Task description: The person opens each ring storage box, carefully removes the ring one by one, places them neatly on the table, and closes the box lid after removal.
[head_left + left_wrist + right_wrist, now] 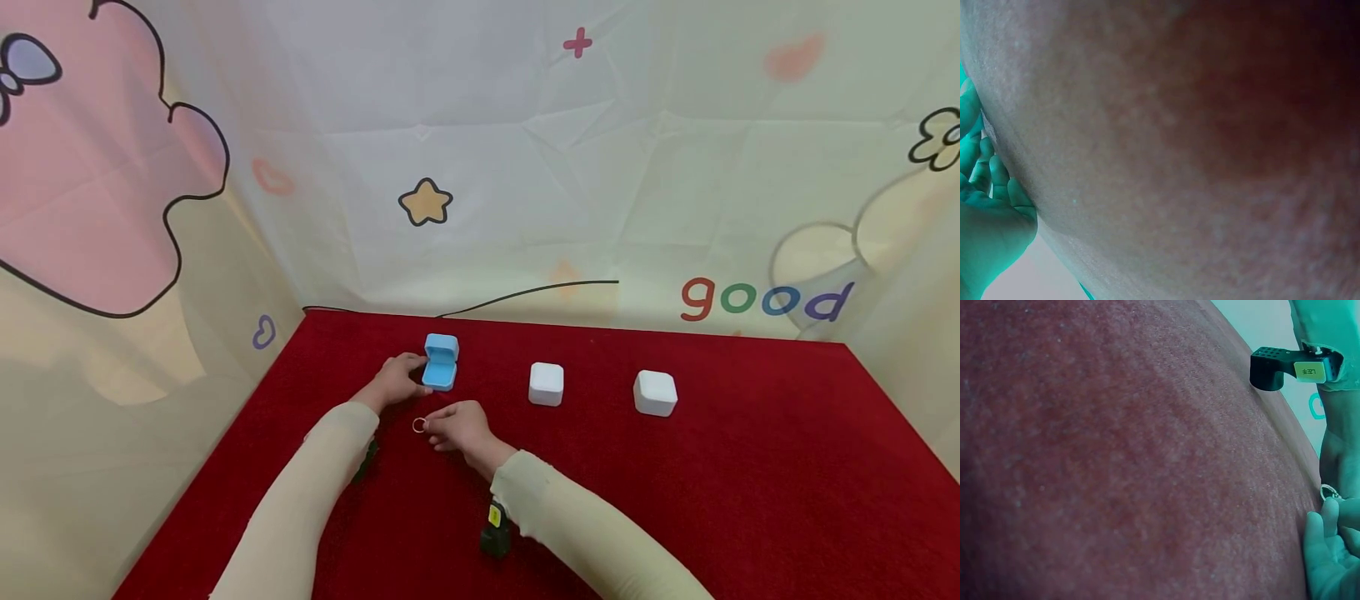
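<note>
A light blue ring box point(440, 373) stands with its lid raised, toward the back left of the red cloth. My left hand point(395, 379) holds it from the left side, fingers near its lid and thumb by its lower front edge. In front of the box, my right hand point(459, 429) pinches a thin ring point(414, 426) between thumb and fingertips, a little above the cloth. The right wrist view also shows this ring point(1325, 489), at its right edge. The left wrist view is mostly cloth, with part of a hand point(997, 231) at the left; the box cannot be made out there.
Two white boxes, a nearer-centre one point(546, 384) and one farther right point(655, 393), stand closed on the red cloth point(750, 467). A patterned white curtain point(525, 167) rises behind and along the sides. Dark wrist cameras point(495, 533) hang under both forearms.
</note>
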### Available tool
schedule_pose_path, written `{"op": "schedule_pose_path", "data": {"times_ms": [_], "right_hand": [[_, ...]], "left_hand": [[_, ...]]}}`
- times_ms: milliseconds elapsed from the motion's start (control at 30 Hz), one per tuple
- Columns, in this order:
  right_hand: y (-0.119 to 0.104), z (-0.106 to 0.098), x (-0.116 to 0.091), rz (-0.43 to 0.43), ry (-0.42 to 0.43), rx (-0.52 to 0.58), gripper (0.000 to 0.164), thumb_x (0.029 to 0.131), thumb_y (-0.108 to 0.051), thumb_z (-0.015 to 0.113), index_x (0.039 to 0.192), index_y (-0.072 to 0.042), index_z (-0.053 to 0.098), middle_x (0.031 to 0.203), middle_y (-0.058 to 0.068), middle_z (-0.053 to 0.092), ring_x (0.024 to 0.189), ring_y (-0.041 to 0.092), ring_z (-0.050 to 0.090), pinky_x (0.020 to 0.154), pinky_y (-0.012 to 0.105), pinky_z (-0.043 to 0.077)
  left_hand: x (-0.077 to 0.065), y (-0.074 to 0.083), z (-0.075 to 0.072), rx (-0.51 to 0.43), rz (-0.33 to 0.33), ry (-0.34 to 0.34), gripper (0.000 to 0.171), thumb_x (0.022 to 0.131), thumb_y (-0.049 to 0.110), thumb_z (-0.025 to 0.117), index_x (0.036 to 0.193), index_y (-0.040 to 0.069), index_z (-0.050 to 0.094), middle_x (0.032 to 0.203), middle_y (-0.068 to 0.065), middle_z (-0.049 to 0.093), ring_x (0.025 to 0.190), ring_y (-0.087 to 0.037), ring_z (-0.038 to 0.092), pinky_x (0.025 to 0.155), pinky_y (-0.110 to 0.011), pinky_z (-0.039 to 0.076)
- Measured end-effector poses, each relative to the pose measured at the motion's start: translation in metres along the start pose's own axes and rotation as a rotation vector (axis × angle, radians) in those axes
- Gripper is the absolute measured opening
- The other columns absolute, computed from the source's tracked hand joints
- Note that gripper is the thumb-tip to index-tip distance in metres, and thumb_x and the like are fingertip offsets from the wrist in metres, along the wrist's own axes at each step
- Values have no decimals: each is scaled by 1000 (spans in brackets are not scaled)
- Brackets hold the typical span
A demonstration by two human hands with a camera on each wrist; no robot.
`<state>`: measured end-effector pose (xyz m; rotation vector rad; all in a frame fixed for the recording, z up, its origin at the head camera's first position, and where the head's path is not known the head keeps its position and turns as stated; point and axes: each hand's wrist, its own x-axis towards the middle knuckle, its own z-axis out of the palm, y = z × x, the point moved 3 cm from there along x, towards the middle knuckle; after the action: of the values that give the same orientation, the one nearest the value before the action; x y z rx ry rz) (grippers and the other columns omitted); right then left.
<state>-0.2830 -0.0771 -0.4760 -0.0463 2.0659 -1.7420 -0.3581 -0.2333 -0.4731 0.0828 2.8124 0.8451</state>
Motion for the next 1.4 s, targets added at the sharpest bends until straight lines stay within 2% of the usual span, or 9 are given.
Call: {"op": "schedule_pose_path", "data": {"times_ms": [267,567,833,1067,1400], "right_hand": [[0,1,2,-1,3,-45,17,96,-5,68,102,7,77,97,20,79,55,3,60,62,24,61],[-2,3,4,9,9,-79,14,94,-3,69,96,8,78,77,12,76,52,5,58,55,21,57],[-7,3,4,30,20,-90,12,90,-3,72,89,8,77,74,12,76,51,7,60,56,24,59],[-11,3,5,48,18,-123,13,90,-5,72,88,7,77,78,16,77,51,9,61,57,26,60],[-15,3,6,77,17,-194,13,90,-6,73,89,6,78,72,11,75,48,8,58,54,25,59]], "left_hand": [[-1,0,0,-2,13,0,63,95,15,72,151,-2,47,156,-25,45,143,-43,39,119,-54,39],[0,-3,1,-20,1,-5,64,95,15,72,151,-1,46,157,-24,44,144,-43,38,120,-53,39],[2,-4,3,-22,-14,-17,65,95,16,71,152,0,45,158,-23,43,145,-42,37,119,-53,40],[3,-3,0,-19,-4,-17,64,95,16,71,152,0,45,157,-23,43,144,-42,38,118,-53,41],[3,-2,1,-16,3,-23,64,94,15,71,152,0,46,157,-25,43,145,-43,37,119,-53,40]]}}
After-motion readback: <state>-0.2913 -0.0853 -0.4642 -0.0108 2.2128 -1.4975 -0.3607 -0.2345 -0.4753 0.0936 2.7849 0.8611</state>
